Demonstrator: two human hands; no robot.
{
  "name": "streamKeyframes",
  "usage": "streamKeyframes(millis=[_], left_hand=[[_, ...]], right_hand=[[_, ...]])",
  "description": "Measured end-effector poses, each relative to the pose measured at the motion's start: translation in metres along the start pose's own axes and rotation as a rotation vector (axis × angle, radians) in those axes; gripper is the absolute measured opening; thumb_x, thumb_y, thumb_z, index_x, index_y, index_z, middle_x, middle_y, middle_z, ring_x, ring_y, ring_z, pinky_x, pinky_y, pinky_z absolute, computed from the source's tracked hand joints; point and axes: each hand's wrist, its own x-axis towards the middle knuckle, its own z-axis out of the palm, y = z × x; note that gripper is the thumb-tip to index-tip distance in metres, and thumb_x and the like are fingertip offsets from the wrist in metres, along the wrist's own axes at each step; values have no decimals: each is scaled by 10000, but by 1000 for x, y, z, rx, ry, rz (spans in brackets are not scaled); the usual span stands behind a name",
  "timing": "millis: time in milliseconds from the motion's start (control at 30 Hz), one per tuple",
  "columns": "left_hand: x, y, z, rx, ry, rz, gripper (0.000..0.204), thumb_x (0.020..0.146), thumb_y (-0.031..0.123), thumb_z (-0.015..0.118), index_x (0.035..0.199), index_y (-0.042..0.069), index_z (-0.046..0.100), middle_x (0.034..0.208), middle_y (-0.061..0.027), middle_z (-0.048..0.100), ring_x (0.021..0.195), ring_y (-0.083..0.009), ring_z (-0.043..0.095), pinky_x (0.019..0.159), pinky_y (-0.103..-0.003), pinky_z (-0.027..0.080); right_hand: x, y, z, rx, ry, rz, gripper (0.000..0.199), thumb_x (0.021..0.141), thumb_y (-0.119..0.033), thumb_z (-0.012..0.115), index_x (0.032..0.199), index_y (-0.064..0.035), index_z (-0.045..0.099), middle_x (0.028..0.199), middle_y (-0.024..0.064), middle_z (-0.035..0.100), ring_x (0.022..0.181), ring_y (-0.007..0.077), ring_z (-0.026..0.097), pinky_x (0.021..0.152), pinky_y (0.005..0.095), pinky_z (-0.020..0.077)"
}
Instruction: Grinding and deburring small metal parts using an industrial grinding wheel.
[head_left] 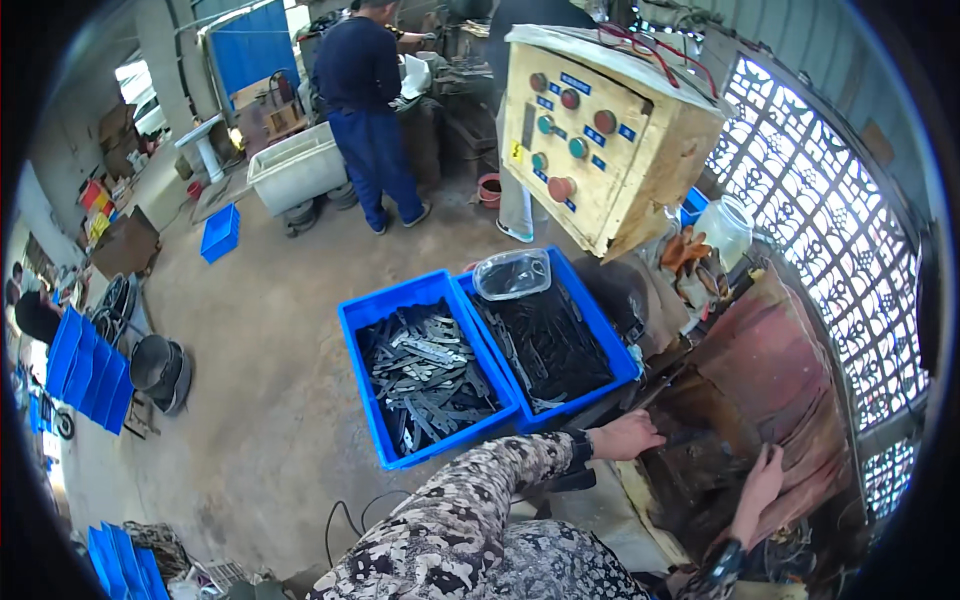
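Note:
My left hand (627,436) reaches in from a camouflage sleeve, its fingers curled together at the near left edge of a dark, greasy machine work area (690,465). Whatever those fingers hold, if anything, is too small to make out. My right hand (762,488) is raised on the other side of that area, fingers drawn together beside a reddish-brown stained sheet (770,370); what lies between them cannot be seen. Left of the machine stand two blue bins. One bin (365,400) holds many loose grey metal strips (430,365); the other bin (610,345) holds darker strips (545,345).
A clear plastic tub (512,274) rests on the right bin's far end. Above it hangs a yellowed control box (570,140) with several buttons. Orange gloves (685,250) lie by a translucent jar (722,230). A co-worker (360,100) stands further back. Blue trays (90,370) and a black bucket (160,370) are at left.

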Motion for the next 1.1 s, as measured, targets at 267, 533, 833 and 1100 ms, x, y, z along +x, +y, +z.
streamKeyframes(millis=[267,533,833,1100], left_hand=[[4,8,14,-63,15,-33,261,841,207,582,1070,84,610,800,-93,637,852,-268,610,886,-383,382],[5,6,25,-26,3,-27,193,877,260,554,961,102,624,755,-76,637,820,-255,612,889,-393,368],[8,1,19,-1,-52,-35,179,894,267,519,878,111,604,757,-71,639,822,-250,610,897,-386,355],[4,0,23,-36,-82,-50,197,888,277,531,915,101,614,787,-83,643,851,-254,609,912,-407,346]], right_hand=[[70,52,29,-187,-64,-11,326,968,-346,453,1068,-58,570,939,228,642,872,430,597,714,493,457],[91,59,36,-180,-113,8,307,958,-325,459,1048,-50,560,935,237,637,891,442,586,729,505,446],[95,46,33,-156,-141,60,336,961,-336,457,1089,-45,567,1010,223,642,951,427,588,779,486,462],[-4,59,55,145,73,-80,374,981,-300,451,1096,41,555,1023,281,605,965,453,562,800,478,452]])
